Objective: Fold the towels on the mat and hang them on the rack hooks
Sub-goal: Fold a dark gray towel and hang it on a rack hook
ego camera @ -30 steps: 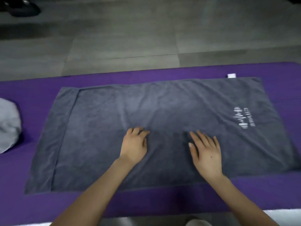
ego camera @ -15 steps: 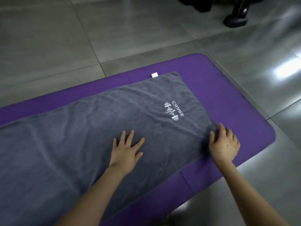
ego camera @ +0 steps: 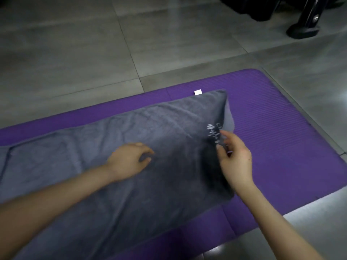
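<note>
Grey cloth: one dark grey terry towel (ego camera: 169, 119) lies along the one purple ribbed foam mat (ego camera: 281, 147). Its right end is lifted in my grip, with the paler underside showing just beyond my fingers.
Right grip: my right hand (ego camera: 234, 160) pinches that lifted end between thumb and fingers.
Left grip: my left hand (ego camera: 127, 162) rests on the towel, left of the fold, fingers bent. It is blurred, so I cannot tell whether it gathers cloth.
Hard to read: one white printed logo (ego camera: 213, 133) by my right fingertips, smeared and partly covered.
Cut off: the towel's left end.
Also counted: one small white tag (ego camera: 197, 92), beyond my right hand.
</note>
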